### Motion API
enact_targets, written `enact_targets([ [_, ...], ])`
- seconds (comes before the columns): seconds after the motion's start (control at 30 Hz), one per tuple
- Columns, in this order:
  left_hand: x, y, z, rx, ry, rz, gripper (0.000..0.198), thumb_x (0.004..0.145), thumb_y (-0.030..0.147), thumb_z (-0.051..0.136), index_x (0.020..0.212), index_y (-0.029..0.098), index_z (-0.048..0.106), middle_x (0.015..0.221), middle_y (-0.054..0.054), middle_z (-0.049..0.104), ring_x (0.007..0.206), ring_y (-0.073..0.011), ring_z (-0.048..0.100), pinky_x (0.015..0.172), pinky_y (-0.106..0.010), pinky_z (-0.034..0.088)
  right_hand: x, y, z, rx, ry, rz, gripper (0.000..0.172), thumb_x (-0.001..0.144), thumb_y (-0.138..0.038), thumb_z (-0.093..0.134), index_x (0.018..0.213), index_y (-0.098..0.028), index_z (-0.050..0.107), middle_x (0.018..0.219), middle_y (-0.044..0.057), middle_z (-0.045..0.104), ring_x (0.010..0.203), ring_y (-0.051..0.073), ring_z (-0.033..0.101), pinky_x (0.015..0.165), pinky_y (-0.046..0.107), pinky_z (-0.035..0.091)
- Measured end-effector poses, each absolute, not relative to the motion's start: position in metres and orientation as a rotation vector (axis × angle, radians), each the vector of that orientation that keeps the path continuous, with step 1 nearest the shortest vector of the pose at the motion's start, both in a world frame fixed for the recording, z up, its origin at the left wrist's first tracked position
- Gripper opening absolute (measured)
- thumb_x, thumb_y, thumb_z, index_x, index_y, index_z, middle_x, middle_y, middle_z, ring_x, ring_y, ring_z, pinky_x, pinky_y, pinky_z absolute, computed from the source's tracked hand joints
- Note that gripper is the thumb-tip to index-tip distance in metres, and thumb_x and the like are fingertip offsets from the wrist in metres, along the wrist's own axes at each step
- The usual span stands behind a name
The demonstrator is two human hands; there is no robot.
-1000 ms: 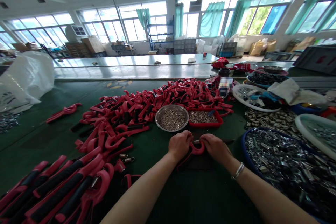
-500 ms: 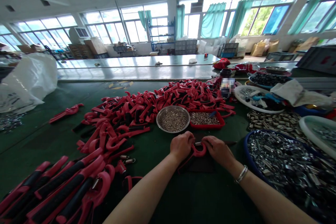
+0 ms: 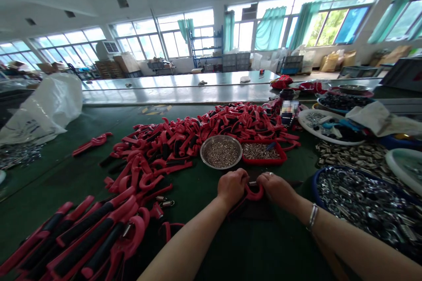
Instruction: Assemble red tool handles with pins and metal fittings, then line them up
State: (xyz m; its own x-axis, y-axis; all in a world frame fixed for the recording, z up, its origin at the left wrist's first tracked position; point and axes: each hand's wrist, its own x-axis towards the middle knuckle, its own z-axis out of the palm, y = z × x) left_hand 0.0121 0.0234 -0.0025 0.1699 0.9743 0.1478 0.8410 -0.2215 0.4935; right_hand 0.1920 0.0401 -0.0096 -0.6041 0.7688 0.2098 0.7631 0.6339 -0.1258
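My left hand [image 3: 232, 186] is closed on the left side of a red tool part with a curved, hook-like end [image 3: 255, 193]. My right hand [image 3: 275, 188] pinches at its right side, fingers bent close to the part. Between the two hands a small coil spring [image 3: 252, 183] shows across the opening of the curve. The fingertips are partly hidden, so any smaller piece in them cannot be made out. Beneath the part lies a dark mat [image 3: 257, 210]. Just beyond my hands stand a metal bowl of small metal pieces [image 3: 201, 153] and a red tray of pins [image 3: 284, 158].
A heap of red-and-black tool parts [image 3: 184, 136] spreads beyond and left. Tools with springs [image 3: 99, 224] lie front left, near two loose springs [image 3: 166, 203]. At right are a blue basin of metal parts [image 3: 314, 184], loose springs [image 3: 349, 156] and a white tray [image 3: 306, 125].
The view has shifted slightly, so the scene sits a little further right. My right hand has turned, its ring now showing, and its fingers remain at the part.
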Motion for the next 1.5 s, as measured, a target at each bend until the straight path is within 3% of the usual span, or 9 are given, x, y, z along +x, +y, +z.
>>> enact_targets([
  [0.17, 0.011, 0.024, 0.001, 2.073, 1.705, 0.721, 0.021, 0.084, 0.037, 0.044, 0.09, 0.025, 0.06, 0.082, -0.001, 0.066, 0.077, -0.0163, 0.059, 0.065, -0.024, 0.039, 0.202, 0.051, -0.003, -1.264, -2.379, 0.559, 0.017, 0.081, -0.025, 0.048, 0.086, -0.019, 0.063, 0.078, 0.002, 0.065, 0.068, 0.015, 0.058, 0.064, 0.026, 0.046],
  [0.3, 0.015, 0.027, 0.003, 1.798, 1.43, 0.95, 0.021, 0.081, 0.037, 0.05, 0.083, 0.019, 0.061, 0.075, -0.002, 0.064, 0.069, -0.0137, 0.057, 0.062, -0.023, 0.04, 0.194, 0.043, 0.002, -1.307, -1.952, 0.779, 0.032, 0.077, -0.038, 0.055, 0.101, -0.018, 0.062, 0.076, 0.002, 0.067, 0.062, 0.015, 0.059, 0.058, 0.026, 0.048],
  [0.4, 0.019, 0.028, 0.006, 1.417, 1.182, 1.008, 0.031, 0.077, 0.044, 0.053, 0.078, 0.013, 0.058, 0.066, -0.002, 0.06, 0.053, -0.0088, 0.05, 0.05, -0.02, 0.036, 0.179, 0.031, 0.01, -1.187, -1.763, 0.831, 0.029, 0.077, -0.04, 0.055, 0.094, -0.019, 0.066, 0.086, 0.005, 0.068, 0.076, 0.018, 0.062, 0.07, 0.029, 0.05],
  [0.57, 0.012, 0.025, 0.012, 1.058, 0.954, 0.856, 0.045, 0.067, 0.055, 0.06, 0.073, 0.012, 0.053, 0.059, 0.003, 0.051, 0.04, -0.0017, 0.034, 0.038, -0.016, 0.02, 0.162, 0.022, 0.016, -1.066, -1.546, 1.174, 0.03, 0.07, -0.042, 0.064, 0.086, -0.017, 0.068, 0.078, 0.004, 0.069, 0.071, 0.018, 0.063, 0.068, 0.03, 0.051],
  [0.7, 0.007, 0.022, 0.011, 0.971, 0.895, 0.759, 0.047, 0.064, 0.058, 0.062, 0.07, 0.013, 0.051, 0.055, 0.005, 0.045, 0.039, -0.001, 0.031, 0.038, -0.016, 0.017, 0.16, 0.021, 0.013, -1.021, -1.462, 1.311, 0.031, 0.066, -0.041, 0.068, 0.085, -0.017, 0.067, 0.079, 0.004, 0.069, 0.072, 0.017, 0.062, 0.069, 0.03, 0.051],
  [0.93, 0.008, 0.02, 0.009, 0.961, 1.01, 0.851, 0.047, 0.064, 0.059, 0.059, 0.067, 0.013, 0.05, 0.054, 0.005, 0.047, 0.04, -0.0017, 0.033, 0.039, -0.016, 0.02, 0.164, 0.014, 0.006, -1.19, -1.603, 0.993, 0.025, 0.072, -0.04, 0.061, 0.082, -0.018, 0.065, 0.078, 0.005, 0.067, 0.071, 0.018, 0.061, 0.066, 0.03, 0.049],
  [1.03, 0.001, 0.023, 0.012, 0.984, 1.131, 0.972, 0.04, 0.063, 0.051, 0.065, 0.068, 0.013, 0.052, 0.053, 0.005, 0.049, 0.042, -0.0025, 0.035, 0.04, -0.016, 0.024, 0.167, 0.012, 0.003, -1.301, -1.92, 0.703, 0.014, 0.074, -0.031, 0.058, 0.076, -0.02, 0.067, 0.078, 0.005, 0.066, 0.075, 0.02, 0.06, 0.072, 0.032, 0.046],
  [1.17, -0.008, 0.024, 0.01, 0.986, 1.206, 1.07, 0.033, 0.062, 0.039, 0.07, 0.076, 0.012, 0.057, 0.055, 0.004, 0.053, 0.042, -0.0027, 0.037, 0.041, -0.017, 0.026, 0.164, 0.011, 0.0, -1.394, -2.133, 0.499, 0.015, 0.077, -0.025, 0.052, 0.076, -0.021, 0.067, 0.078, 0.004, 0.065, 0.075, 0.019, 0.059, 0.07, 0.03, 0.043],
  [1.5, -0.012, 0.023, -0.01, 1.302, 1.266, 1.072, 0.021, 0.072, 0.031, 0.06, 0.078, 0.012, 0.062, 0.063, 0.0, 0.06, 0.049, -0.0063, 0.046, 0.047, -0.019, 0.036, 0.162, 0.016, 0.006, -1.394, -2.187, 0.611, 0.017, 0.077, -0.029, 0.05, 0.074, -0.02, 0.064, 0.074, 0.002, 0.065, 0.068, 0.017, 0.058, 0.062, 0.027, 0.041],
])
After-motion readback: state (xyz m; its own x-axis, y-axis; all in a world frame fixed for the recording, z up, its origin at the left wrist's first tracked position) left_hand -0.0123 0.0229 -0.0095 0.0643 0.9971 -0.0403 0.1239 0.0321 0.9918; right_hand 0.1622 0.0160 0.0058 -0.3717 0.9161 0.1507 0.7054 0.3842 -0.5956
